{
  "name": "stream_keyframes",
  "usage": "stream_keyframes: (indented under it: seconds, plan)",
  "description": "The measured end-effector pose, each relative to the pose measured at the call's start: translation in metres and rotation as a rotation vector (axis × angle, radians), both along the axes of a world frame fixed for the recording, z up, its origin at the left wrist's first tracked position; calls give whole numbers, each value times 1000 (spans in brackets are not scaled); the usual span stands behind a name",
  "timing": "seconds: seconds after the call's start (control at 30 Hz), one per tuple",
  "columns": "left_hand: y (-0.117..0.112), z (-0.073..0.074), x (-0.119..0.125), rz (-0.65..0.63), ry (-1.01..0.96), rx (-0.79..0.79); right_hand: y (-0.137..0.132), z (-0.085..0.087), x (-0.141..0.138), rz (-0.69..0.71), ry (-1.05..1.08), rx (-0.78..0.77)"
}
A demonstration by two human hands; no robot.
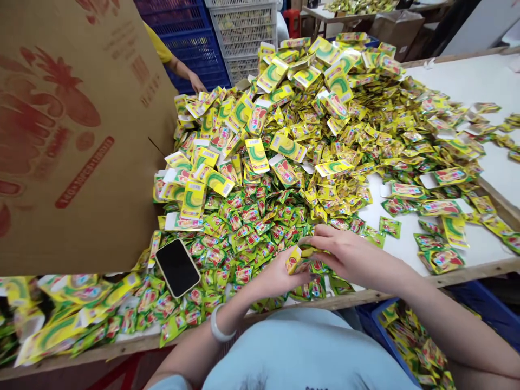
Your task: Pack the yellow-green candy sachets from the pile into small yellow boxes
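Close to the table's front edge, my left hand [280, 275] is closed around a small yellow candy box [293, 260]. My right hand [343, 250] meets it from the right, fingers bent at the box's end. Between those fingers there seems to be a small yellow-green candy packet, partly hidden by them. Just beyond both hands spreads a pile of green candy packets [252, 216] with red fruit prints. Behind it rises a heap of yellow boxes [255, 154], several with white flaps standing out.
A large cardboard carton [81, 141] stands at the left. A phone [177, 268] lies on packets near it. Below the right edge is a blue crate [390, 330] of packets. Another person's hand [197, 82] touches the heap's far left, before stacked crates [244, 32].
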State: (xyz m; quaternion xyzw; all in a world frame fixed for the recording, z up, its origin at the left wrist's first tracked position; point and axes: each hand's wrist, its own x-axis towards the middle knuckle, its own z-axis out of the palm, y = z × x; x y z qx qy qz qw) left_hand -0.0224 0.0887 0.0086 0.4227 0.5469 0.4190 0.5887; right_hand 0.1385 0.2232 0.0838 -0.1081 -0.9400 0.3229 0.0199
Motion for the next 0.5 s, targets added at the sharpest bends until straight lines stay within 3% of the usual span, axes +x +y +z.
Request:
stream_keyframes:
  seconds: [0.1,0.2,0.37,0.5]
  plan:
    - [0,1,-4,-41,-58,23,3,-4,6,-9,87,-110]
    - [-4,0,-5,-69,-57,-6,3,-17,12,-69,171,-112]
    - [-8,-3,0,-152,-39,-133,-7,-40,13,-33,172,-82]
    - [-6,-5,6,-195,-50,-163,-9,-43,13,-30,135,-172]
